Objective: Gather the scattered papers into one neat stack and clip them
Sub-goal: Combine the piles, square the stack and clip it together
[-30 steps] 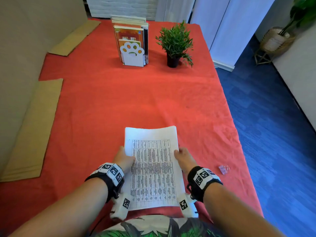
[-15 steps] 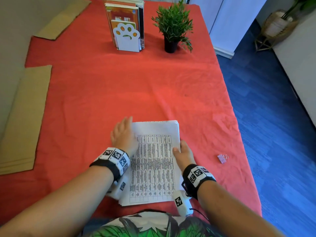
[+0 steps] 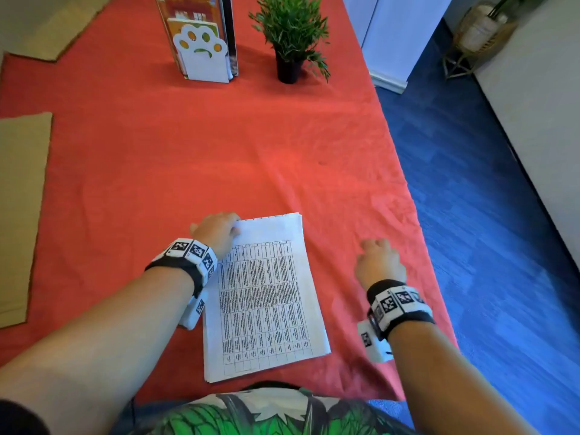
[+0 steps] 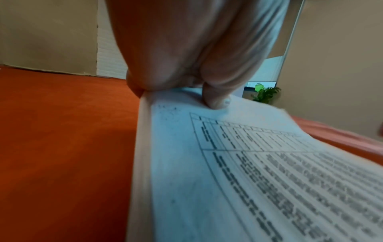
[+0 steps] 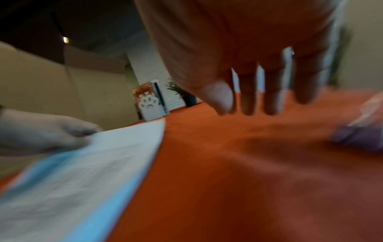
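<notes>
**Stack gathered, clip not yet on**

I am holding the paper stack down at its far left corner with my left hand — in the left wrist view the thumb is pressing on the top sheet while the other fingers are curling over the edge, so that hand is gripping the papers. The stack is lying on the red tabletop right in front of me, its edges looking fairly square, though the near end is fanning slightly.

My right hand is hovering off to the right of the stack, well apart from it, fingers hanging straight, a little spread, holding nothing. At the right edge of the right wrist view I am seeing a blurred purple shape — probably the clip, though I cannot tell for sure.

I am judging the gathering done; picking up the clip and fastening it is what is left.
</notes>
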Available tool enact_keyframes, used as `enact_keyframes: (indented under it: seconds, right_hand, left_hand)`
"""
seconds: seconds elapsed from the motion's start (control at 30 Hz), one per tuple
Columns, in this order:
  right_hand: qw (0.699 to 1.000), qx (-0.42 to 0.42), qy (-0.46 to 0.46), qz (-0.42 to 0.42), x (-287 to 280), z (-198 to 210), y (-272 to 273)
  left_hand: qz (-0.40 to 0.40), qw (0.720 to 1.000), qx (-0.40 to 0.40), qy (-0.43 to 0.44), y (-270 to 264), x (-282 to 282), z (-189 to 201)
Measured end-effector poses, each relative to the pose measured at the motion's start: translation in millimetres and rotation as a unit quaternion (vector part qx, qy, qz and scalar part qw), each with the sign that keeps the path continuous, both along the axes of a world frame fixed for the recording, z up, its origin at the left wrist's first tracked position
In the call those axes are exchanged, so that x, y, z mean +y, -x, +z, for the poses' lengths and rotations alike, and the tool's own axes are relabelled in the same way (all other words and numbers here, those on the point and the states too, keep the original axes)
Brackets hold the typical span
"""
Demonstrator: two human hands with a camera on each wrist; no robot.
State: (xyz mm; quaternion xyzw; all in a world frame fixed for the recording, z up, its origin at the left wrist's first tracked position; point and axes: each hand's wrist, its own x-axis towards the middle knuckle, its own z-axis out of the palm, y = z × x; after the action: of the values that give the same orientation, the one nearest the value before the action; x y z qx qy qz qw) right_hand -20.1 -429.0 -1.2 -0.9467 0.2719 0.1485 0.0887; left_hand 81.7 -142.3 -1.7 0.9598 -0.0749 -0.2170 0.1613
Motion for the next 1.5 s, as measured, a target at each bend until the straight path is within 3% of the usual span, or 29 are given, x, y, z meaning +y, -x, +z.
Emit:
enact_keyframes:
  seconds: [0.1, 0.23, 0.3, 0.43, 0.53, 0.63, 0.7, 0.8, 0.9, 1.1, 1.2, 1.5]
  right_hand:
    - [0.99, 0.101, 0.071, -0.068, -31.5, 1.6, 7.8]
    - [0.984, 0.139, 0.026, -0.108, -48.1, -14.8, 9.7]
    - [0.987, 0.132, 0.009, -0.092, -46.2, -15.5, 5.1]
    - [0.996, 0.083, -0.036, 0.019, -22.5, 3.2, -15.8]
    - [0.984, -0.041, -0.155, 0.077, 7.3, 16.0, -34.4]
    - [0.93, -0.115, -0.339, 0.087, 45.2, 26.8, -51.0]
    - [0.897, -0.12, -0.41, 0.114, 70.8, 34.7, -60.8]
    - [0.891, -0.175, -0.351, 0.227, 95.8, 36.6, -77.1]
    - [0.861, -0.24, -0.302, 0.331, 110.4, 34.1, -88.4]
    - [0.822, -0.254, -0.247, 0.445, 122.9, 36.2, -102.8]
    - [0.813, -0.248, -0.232, 0.472, 126.8, 39.5, -105.2]
    - [0.837, -0.198, -0.231, 0.454, 127.7, 33.2, -102.3]
  left_hand:
    - [0.029, 0.999, -0.01, 0.014, 0.3, 1.1, -6.3]
    - [0.056, 0.998, -0.023, 0.031, 2.1, 3.4, -14.9]
    - [0.066, 0.997, -0.015, 0.035, 1.4, 4.3, -17.0]
    - [0.085, 0.995, -0.006, 0.053, 0.9, 4.6, -17.2]
    - [0.1, 0.991, 0.001, 0.092, 1.7, 5.7, -13.6]
    - [0.124, 0.98, 0.004, 0.153, 5.1, 5.9, -6.4]
    - [0.144, 0.971, 0.005, 0.192, 8.5, 4.2, -1.5]
    - [0.147, 0.966, -0.021, 0.212, 13.7, 1.4, 3.5]
    - [0.144, 0.959, -0.05, 0.238, 18.6, 0.9, 9.8]
    - [0.127, 0.962, -0.081, 0.226, 21.8, 2.8, 18.1]
    - [0.109, 0.968, -0.087, 0.208, 22.5, 3.3, 20.6]
    - [0.107, 0.97, -0.067, 0.207, 20.9, 5.4, 21.0]
